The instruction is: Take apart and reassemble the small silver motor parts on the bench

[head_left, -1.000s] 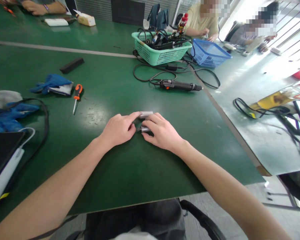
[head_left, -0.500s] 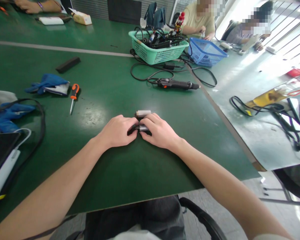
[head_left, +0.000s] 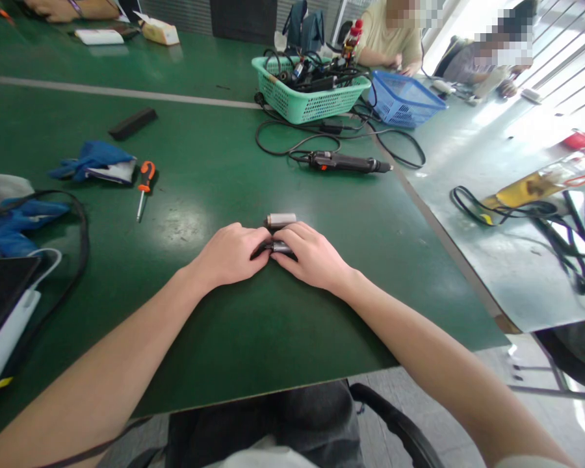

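My left hand (head_left: 229, 253) and my right hand (head_left: 312, 255) meet on the green table (head_left: 214, 325), both with fingers curled round a small grey metal cylinder part (head_left: 279, 247) that shows between them. Most of that part is hidden by the fingers. A second short silver cylinder (head_left: 281, 220) lies on the mat just beyond my fingertips, touched by neither hand.
An orange-handled screwdriver (head_left: 143, 187) and blue gloves (head_left: 95, 161) lie to the left. A black electric screwdriver (head_left: 346, 162) with cable lies ahead, behind it a green basket (head_left: 312, 97) and a blue basket (head_left: 402, 101). Other people sit at the far side.
My left forefinger has drawn back from the silver cylinder and curled in beside my right hand on the grey part. Both hands have since stayed put.
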Available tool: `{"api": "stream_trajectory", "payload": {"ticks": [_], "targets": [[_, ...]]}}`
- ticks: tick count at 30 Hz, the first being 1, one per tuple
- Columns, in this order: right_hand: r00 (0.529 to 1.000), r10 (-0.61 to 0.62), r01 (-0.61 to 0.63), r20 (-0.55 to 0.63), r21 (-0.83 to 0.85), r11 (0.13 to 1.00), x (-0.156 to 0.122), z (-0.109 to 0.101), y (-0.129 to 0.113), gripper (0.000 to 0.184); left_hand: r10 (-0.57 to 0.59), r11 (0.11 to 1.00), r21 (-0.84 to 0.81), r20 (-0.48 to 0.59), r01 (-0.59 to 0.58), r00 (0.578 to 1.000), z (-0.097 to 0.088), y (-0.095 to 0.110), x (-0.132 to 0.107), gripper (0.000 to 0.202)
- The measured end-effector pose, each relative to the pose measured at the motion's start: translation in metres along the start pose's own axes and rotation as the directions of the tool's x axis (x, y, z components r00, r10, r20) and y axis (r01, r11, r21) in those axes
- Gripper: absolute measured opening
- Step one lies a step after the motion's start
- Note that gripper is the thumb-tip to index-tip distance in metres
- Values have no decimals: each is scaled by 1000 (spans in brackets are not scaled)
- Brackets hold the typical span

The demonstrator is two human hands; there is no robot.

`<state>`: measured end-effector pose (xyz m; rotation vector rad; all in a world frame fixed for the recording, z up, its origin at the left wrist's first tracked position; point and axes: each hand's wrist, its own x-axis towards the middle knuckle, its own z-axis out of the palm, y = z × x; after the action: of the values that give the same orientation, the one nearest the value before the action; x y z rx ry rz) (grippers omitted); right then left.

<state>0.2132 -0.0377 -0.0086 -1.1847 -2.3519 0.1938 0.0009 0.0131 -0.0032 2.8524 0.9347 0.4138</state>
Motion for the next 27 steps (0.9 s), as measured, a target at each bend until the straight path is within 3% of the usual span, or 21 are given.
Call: {"api": "stream_trajectory", "payload": {"ticks": [27], "targets": [[1000, 9, -9, -13, 8, 1000, 0, 3, 1, 16, 5, 1000, 17, -3, -5, 1000, 0, 1, 0, 12]]}}
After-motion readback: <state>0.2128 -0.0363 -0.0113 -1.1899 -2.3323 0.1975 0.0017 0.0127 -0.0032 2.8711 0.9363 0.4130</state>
